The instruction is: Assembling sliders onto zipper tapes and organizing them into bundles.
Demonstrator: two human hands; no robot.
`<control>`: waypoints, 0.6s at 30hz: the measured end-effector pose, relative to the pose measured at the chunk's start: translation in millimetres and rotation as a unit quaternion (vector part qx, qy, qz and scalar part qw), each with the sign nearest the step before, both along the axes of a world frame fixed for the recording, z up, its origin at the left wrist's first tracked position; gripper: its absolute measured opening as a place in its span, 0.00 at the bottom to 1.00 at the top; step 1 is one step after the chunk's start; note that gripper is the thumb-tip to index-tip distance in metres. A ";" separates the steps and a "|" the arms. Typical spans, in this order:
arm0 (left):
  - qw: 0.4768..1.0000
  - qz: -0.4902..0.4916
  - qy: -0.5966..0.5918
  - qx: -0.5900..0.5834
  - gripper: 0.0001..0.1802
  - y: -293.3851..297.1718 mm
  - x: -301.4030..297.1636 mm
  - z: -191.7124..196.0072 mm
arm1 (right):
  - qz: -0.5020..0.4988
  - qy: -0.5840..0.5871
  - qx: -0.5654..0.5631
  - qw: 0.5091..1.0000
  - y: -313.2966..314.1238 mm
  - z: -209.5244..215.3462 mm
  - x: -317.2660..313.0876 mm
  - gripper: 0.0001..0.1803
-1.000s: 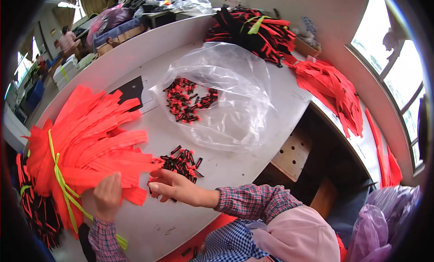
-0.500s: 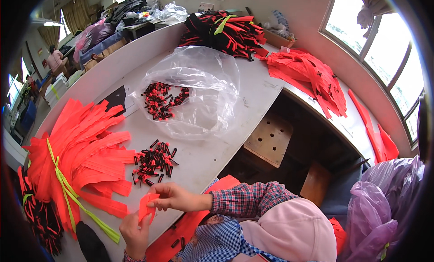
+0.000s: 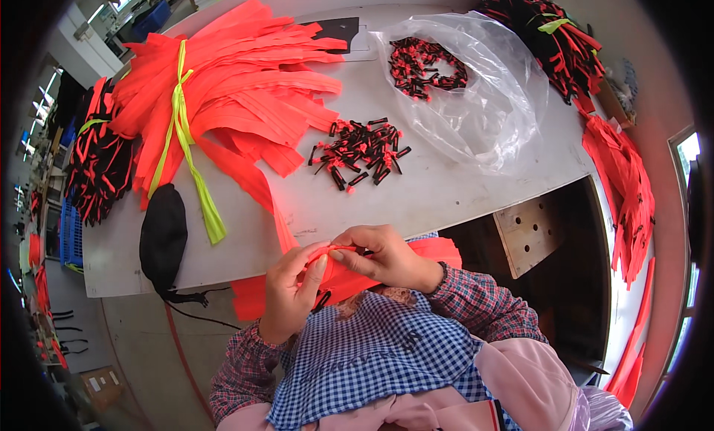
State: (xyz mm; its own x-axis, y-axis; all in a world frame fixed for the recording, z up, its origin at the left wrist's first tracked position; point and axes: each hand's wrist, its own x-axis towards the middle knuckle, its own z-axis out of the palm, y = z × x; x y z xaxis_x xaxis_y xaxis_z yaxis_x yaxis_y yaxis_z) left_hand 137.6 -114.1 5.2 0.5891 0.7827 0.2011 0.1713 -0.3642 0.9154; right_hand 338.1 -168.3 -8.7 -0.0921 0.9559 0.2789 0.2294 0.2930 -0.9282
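My left hand [image 3: 292, 286] pinches the end of a red zipper strip [image 3: 277, 221], which trails from a large bundle of red zipper strips [image 3: 238, 96] tied with a yellow-green band [image 3: 181, 111]. Right beside it, my right hand [image 3: 387, 258] is closed on the same strip end, fingertips almost touching the left ones. A small dark bit shows at the right fingertips; its kind is unclear. Beneath both hands, more red strip material [image 3: 349, 278] lies across my lap. Beyond them on the table sits a loose pile of small black-and-red zipper pulls [image 3: 361, 152].
A clear plastic bag [image 3: 494, 126] contains more pulls. A black pouch-like thing [image 3: 163, 237] with a cord lies at the left, by a black-and-red bundle [image 3: 100, 159]. Another such bundle [image 3: 547, 40] and red strips [image 3: 617, 185] lie right. A holed board [image 3: 526, 230] sits in the table gap.
My view has swung leftward and down, so the table sits higher in the picture. Both hands have drawn in toward my lap, and the strip between them now stretches from the bundle.
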 end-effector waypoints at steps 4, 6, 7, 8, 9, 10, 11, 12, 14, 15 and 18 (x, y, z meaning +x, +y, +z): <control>0.998 0.010 0.012 0.057 0.11 -2.9 0.2 1.2 | 0.020 -0.036 0.018 0.999 -0.9 -3.0 -0.9 0.10; 0.997 0.021 0.009 0.076 0.09 -3.5 -0.5 0.4 | 0.017 -0.001 0.003 1.000 -2.6 -6.3 -7.6 0.10; 0.995 0.026 0.004 0.093 0.07 -3.0 -1.2 -0.7 | 0.008 0.032 -0.013 0.999 -3.1 -8.0 -11.0 0.10; 0.994 0.039 -0.008 0.107 0.06 -2.2 -1.2 -5.0 | 0.015 0.032 -0.013 0.999 -3.9 -9.2 -12.9 0.10; 0.993 0.045 -0.008 0.107 0.06 -3.2 -1.3 -7.8 | 0.007 0.029 -0.028 0.999 -4.5 -10.3 -14.6 0.10; 0.986 0.053 0.003 0.157 0.07 -4.7 -1.3 -10.2 | 0.000 0.025 -0.042 0.999 -5.4 -11.9 -17.0 0.10; 0.977 0.057 0.013 0.207 0.08 -4.8 -2.0 -12.7 | 0.003 0.025 -0.042 0.999 -7.0 -14.7 -20.0 0.10; 0.976 0.059 0.014 0.207 0.08 -4.8 -4.2 -17.3 | 0.002 0.082 -0.078 0.994 -9.2 -19.1 -23.2 0.10; 0.936 0.043 0.055 0.346 0.08 -5.6 -8.6 -28.1 | 0.000 0.139 -0.114 0.984 -13.2 -26.7 -29.3 0.10; 0.936 0.043 0.056 0.345 0.08 -5.1 -10.6 -31.8 | -0.009 0.207 -0.157 0.966 -14.2 -30.0 -34.0 0.11; 0.905 -0.028 0.036 0.422 0.11 -6.2 -10.8 -34.3 | -0.031 0.344 -0.228 0.910 -9.9 -41.6 -47.2 0.12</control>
State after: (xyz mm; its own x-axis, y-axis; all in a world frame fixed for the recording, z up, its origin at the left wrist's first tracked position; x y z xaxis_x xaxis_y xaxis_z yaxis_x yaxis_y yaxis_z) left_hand 126.9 -120.3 -29.1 0.6583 0.3368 0.6732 0.1796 -0.9388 0.2940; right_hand 290.9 -178.2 -50.3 0.0122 0.9843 -0.1760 -0.4498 -0.1518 -0.8801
